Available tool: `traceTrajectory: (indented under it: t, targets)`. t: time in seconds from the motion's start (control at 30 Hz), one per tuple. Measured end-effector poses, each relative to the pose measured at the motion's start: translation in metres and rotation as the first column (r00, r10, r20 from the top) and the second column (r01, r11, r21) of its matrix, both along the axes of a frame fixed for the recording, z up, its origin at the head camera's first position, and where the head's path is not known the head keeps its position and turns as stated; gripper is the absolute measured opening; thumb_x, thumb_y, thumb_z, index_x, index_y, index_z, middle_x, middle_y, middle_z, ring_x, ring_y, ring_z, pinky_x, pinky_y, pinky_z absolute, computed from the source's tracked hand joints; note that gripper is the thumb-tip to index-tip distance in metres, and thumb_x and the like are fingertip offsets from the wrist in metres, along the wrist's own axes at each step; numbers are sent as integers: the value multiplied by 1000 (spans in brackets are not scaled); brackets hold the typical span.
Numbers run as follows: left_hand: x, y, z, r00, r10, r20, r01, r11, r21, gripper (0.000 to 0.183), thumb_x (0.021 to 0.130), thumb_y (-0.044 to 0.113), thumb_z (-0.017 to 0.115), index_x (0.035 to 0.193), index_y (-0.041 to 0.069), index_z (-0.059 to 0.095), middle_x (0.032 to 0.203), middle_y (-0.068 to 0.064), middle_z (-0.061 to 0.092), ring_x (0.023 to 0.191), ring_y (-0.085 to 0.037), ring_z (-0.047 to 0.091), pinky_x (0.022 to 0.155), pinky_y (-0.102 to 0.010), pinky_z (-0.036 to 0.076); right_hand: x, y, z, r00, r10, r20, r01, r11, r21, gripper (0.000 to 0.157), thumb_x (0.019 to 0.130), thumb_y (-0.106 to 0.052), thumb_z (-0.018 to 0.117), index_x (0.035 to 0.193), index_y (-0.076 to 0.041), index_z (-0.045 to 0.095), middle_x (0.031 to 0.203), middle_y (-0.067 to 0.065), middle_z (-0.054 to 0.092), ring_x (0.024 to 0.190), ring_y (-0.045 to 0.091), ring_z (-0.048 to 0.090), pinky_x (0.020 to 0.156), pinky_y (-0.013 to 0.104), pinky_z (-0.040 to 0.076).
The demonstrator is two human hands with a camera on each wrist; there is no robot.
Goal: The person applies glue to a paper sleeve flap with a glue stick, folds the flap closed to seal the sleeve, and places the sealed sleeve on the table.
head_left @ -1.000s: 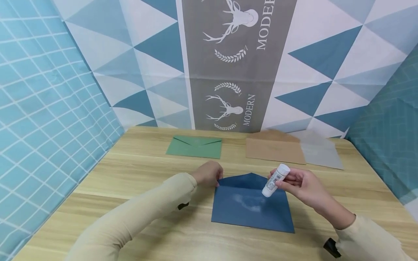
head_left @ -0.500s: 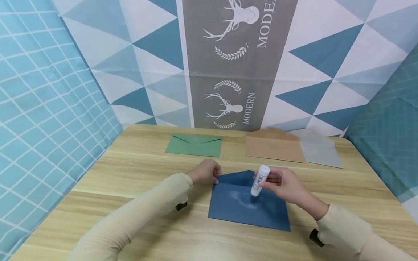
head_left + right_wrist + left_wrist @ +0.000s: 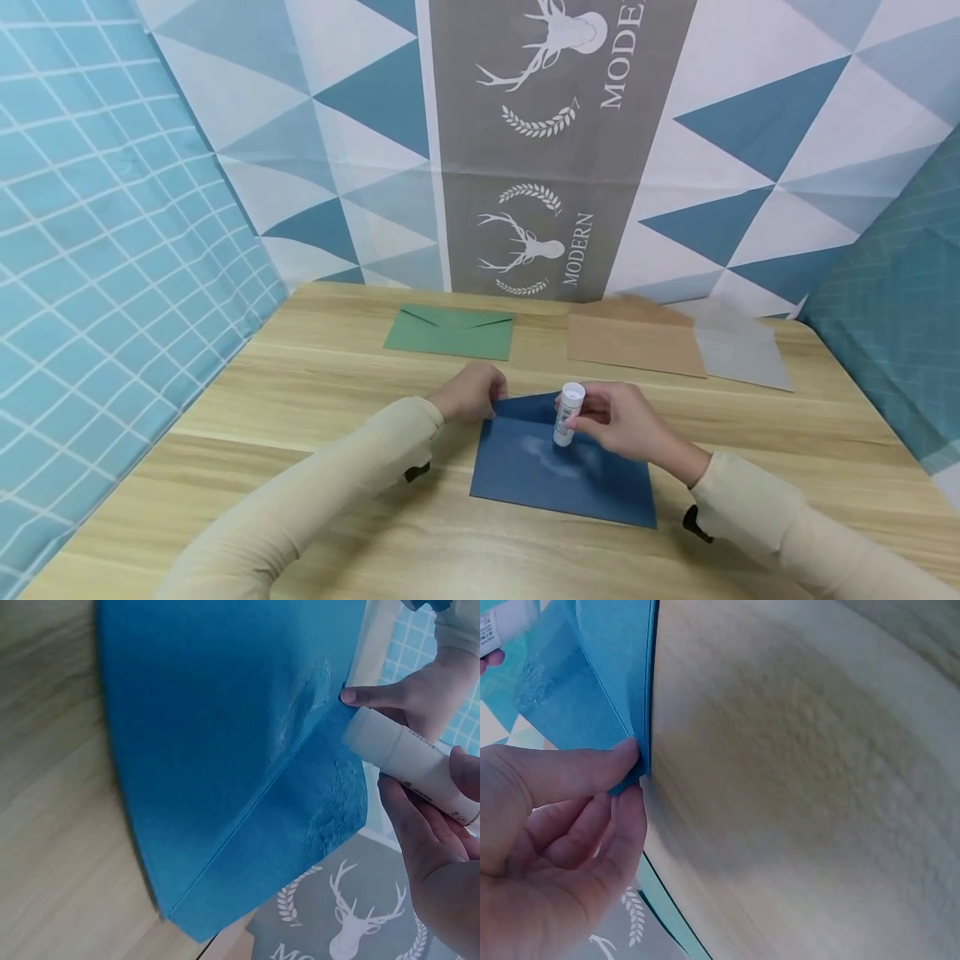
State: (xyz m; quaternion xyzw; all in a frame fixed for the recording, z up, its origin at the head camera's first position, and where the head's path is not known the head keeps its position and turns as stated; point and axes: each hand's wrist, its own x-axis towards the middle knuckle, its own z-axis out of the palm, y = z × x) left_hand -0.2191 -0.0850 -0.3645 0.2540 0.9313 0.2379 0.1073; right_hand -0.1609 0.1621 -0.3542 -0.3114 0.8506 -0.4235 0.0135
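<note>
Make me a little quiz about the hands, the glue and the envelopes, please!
1. What does the right hand hold?
2. True or false: the left hand pinches a corner of the blue envelope.
3. How many other envelopes lie at the far side of the table?

Key
1. A white glue stick.
2. True.
3. Three: the green envelope, the brown envelope and the grey envelope.

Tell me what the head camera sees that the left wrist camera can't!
Only the head view shows the green envelope, brown envelope, grey envelope and the right hand. Only the left wrist view shows the left hand's fingertips pinching the blue envelope's corner up close. Both show the blue envelope, the glue stick and the wooden table.
</note>
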Motion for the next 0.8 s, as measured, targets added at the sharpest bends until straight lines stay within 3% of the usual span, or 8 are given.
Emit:
traceTrajectory:
  t: [0.13,0.33,0.6,0.8]
  targets:
    - [-2,2,-1,1000,-2,29,1,1000,4,20,72,-12,74,80,6,68,84,-7,69,77,-15,60,74,-31,56,-2,-4,-1,999,42,32,-41,999,-25,25,86,-5,68,110,2,66,107,18,72,95,17,72,79,22,57]
    - [-4,0,0,999,-8,33,10,999,-36,18,72,-8,76,79,6,67,80,-5,67,74,-12,55,72,-28,53,-5,-7,-5,989,115,93,-113,993,-27,25,87,-7,68,111,0,65,108,18,71,98,12,70,84,27,57]
    - [-6,-2,-1,999,8,38,-6,999,-53,19,70,-9,77,77,5,67,75,-4,64,70,-12,50,65,-23,47,-14,-14,-9,960,276,41,-277,960,31,26,88,-6,66,114,-1,64,108,13,71,102,10,67,91,30,55]
    - [-6,2,2,1000,-1,16,2,998,-64,20,68,-11,77,74,4,66,69,-2,59,67,-12,48,64,-23,47,-21,-13,-10,944,328,34,-329,937,117,25,92,-10,63,117,-4,63,112,8,70,105,8,65,93,26,54]
